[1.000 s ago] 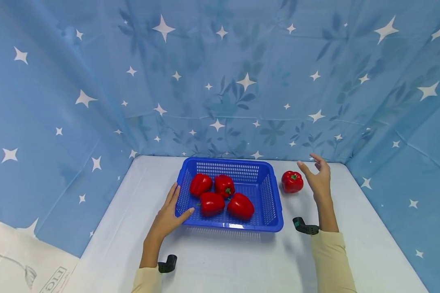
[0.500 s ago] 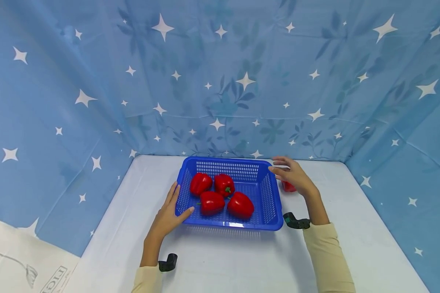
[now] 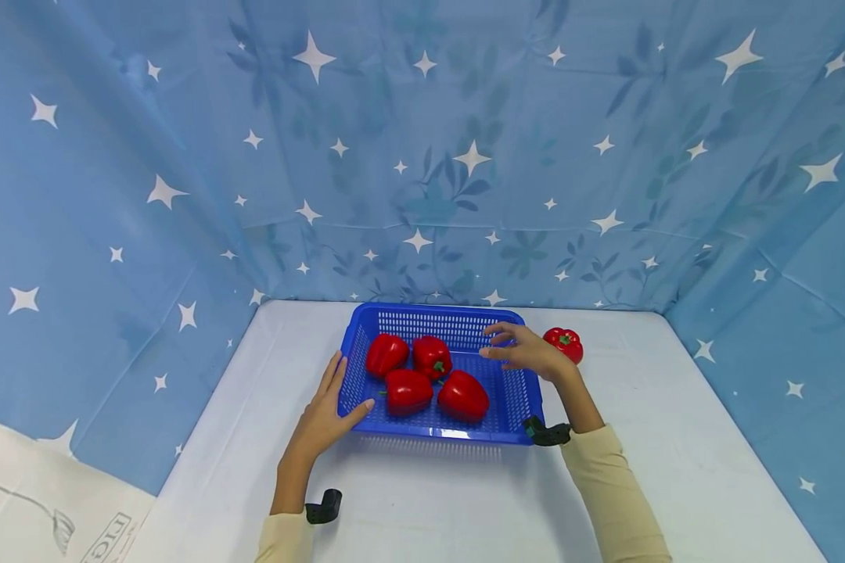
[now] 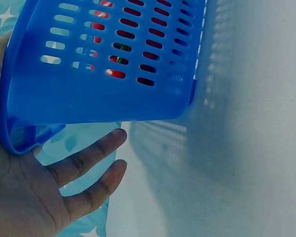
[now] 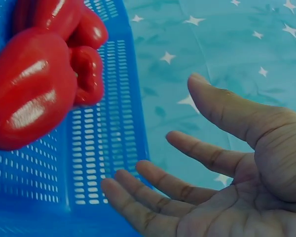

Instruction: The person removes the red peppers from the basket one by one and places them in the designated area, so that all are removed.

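Note:
Several red bell peppers (image 3: 409,391) lie together in the left and middle part of a blue perforated plastic basket (image 3: 436,438). My left hand (image 3: 324,414) rests against the basket's left front corner, fingers spread along the outside. In the left wrist view, the palm (image 4: 19,202) touches the rim, with two fingers extended beneath it. Over the basket's right side hovers my right hand (image 3: 524,352), fingers loosely spread and holding nothing. The right wrist view shows the hand (image 5: 227,187) apart from the peppers (image 5: 29,89). Another red bell pepper (image 3: 565,344) sits on the table outside, right of the basket.
The basket stands on a white tabletop (image 3: 422,508). A blue curtain (image 3: 422,156) with white stars and leaves hangs behind and along both sides. Each wrist carries a small black camera, such as the right wrist camera (image 3: 548,432).
My right hand has moved left from the pepper outside, passing over the basket's right rim to above its inside. The left hand and the peppers have stayed in place.

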The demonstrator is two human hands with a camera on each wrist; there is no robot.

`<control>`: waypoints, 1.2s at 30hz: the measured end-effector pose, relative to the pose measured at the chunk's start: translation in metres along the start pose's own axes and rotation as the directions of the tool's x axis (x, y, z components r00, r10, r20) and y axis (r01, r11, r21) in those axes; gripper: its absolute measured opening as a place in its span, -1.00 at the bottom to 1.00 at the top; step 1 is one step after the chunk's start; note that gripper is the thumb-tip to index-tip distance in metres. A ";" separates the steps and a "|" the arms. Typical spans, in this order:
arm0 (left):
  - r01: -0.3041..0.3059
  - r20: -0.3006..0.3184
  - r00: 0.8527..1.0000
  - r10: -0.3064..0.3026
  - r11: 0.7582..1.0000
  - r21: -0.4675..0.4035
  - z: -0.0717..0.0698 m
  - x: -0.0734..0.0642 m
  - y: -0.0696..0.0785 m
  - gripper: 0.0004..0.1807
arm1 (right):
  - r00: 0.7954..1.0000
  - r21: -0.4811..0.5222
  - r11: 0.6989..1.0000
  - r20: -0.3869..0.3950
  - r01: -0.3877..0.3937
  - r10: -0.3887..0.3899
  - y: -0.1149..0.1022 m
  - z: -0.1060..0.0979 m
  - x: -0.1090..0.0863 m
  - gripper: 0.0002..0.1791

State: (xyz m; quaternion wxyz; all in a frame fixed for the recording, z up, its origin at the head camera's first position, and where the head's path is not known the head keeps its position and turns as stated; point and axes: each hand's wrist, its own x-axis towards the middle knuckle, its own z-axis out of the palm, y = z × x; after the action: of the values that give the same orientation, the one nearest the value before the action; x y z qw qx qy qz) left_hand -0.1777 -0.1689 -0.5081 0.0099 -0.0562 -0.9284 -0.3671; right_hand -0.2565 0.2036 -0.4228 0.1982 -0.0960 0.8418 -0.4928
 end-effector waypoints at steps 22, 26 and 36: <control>0.005 0.000 1.000 -0.005 1.000 -0.009 -0.001 0.000 0.000 0.12 | 0.939 -0.104 0.950 0.153 -0.295 0.308 0.000 0.033 0.033 -0.17; 0.010 0.002 1.000 -0.010 1.000 -0.010 -0.001 -0.001 -0.001 0.12 | 0.921 -0.106 0.940 0.188 -0.326 0.340 0.005 0.037 0.039 -0.15; 0.002 -0.007 1.000 -0.002 1.000 -0.002 0.001 0.001 -0.002 0.11 | 0.890 -0.165 0.920 0.242 -0.355 0.386 0.012 0.043 0.045 -0.21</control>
State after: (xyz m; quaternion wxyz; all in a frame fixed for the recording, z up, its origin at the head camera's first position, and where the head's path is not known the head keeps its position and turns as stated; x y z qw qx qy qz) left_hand -0.1788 -0.1693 -0.5104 0.0128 -0.0538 -0.9280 -0.3684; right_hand -0.2784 0.1595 -0.4622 0.3956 -0.0111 0.8368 -0.3784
